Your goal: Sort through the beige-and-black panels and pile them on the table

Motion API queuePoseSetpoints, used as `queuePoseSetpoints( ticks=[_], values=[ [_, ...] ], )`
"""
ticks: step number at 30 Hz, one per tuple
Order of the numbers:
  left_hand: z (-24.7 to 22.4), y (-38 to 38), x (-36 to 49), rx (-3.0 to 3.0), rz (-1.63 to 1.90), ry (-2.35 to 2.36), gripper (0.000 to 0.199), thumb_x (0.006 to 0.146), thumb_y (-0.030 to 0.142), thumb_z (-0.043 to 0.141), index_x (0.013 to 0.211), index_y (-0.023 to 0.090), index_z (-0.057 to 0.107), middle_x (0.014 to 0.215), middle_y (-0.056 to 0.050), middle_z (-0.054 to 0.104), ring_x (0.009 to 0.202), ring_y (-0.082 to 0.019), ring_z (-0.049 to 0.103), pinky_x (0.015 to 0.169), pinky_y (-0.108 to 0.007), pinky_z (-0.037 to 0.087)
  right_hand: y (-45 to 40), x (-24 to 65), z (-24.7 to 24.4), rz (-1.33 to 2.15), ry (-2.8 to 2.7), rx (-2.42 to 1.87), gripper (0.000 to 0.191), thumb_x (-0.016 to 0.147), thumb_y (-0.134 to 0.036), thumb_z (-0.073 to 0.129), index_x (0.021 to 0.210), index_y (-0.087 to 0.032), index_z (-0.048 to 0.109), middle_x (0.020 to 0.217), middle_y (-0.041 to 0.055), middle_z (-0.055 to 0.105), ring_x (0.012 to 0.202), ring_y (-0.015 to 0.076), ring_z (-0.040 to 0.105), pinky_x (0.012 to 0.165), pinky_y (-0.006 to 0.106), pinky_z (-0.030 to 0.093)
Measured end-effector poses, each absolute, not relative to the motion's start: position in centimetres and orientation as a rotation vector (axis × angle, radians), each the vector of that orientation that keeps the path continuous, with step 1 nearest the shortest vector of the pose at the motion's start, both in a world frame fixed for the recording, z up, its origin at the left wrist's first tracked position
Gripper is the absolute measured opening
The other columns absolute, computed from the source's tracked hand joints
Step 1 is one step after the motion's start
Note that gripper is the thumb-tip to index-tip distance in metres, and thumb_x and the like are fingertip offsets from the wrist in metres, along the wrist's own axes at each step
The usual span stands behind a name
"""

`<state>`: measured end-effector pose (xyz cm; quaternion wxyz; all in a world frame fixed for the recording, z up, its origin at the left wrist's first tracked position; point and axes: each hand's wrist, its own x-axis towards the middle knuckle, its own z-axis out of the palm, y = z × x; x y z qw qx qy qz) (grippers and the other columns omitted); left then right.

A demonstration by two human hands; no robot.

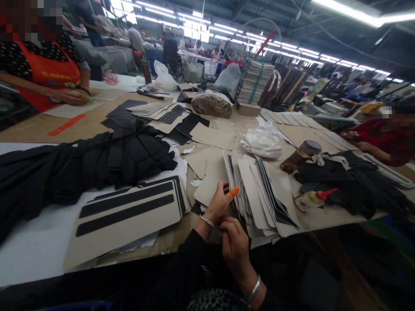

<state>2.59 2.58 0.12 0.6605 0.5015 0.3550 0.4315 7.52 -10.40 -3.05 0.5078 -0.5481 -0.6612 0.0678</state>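
Observation:
My left hand, with an orange cover on one fingertip and a bracelet at the wrist, is at the left edge of a fanned stack of beige and black panels. Its fingers bend against the panels, and what they grip is hidden. Just below and to the right, my right hand has its fingers curled together near my left wrist; anything between them is too small to make out. Left of my hands lies a pile of beige boards with black strips. Beige sheets lie beyond my left hand.
Black fabric is heaped at the left. On the right are a glue bottle with a red tip, a jar and more black fabric. A plastic bag lies ahead. People work at both sides.

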Motion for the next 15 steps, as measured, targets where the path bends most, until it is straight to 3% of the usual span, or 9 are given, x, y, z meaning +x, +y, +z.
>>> queuePoseSetpoints(
  ticks=[6,9,15],
  values=[
    [2.3,2.5,1.8,1.596,0.705,1.122,0.05,0.081,0.059,0.067,0.108,0.02,0.053,0.1,-0.008,0.067,0.091,-0.026,0.064,0.083,-0.038,0.05,-8.8,7.1,-4.2,0.204,-1.621,-1.526,0.037,0.094,-0.017,0.044,0.129,-0.018,0.057,0.122,0.0164,0.063,0.116,0.0301,0.061,0.096,0.05,0.056],
    [3.2,2.4,2.1,1.749,0.615,1.212,0.057,0.08,0.065,0.065,0.112,0.019,0.054,0.101,-0.011,0.068,0.092,-0.029,0.064,0.083,-0.04,0.049,-7.3,7.8,-6.1,0.183,-1.638,-1.516,0.042,0.093,-0.02,0.044,0.132,-0.014,0.056,0.126,0.0201,0.063,0.121,0.0345,0.058,0.1,0.056,0.053],
    [2.5,2.2,2.9,1.887,0.795,1.279,0.045,0.083,0.063,0.064,0.096,0.021,0.057,0.087,-0.005,0.064,0.082,-0.022,0.06,0.078,-0.033,0.047,-3.5,8.6,-9.6,0.178,-1.77,-1.54,0.042,0.089,-0.018,0.04,0.119,-0.016,0.069,0.113,0.0166,0.073,0.114,0.0314,0.065,0.104,0.046,0.051]
  ],
)
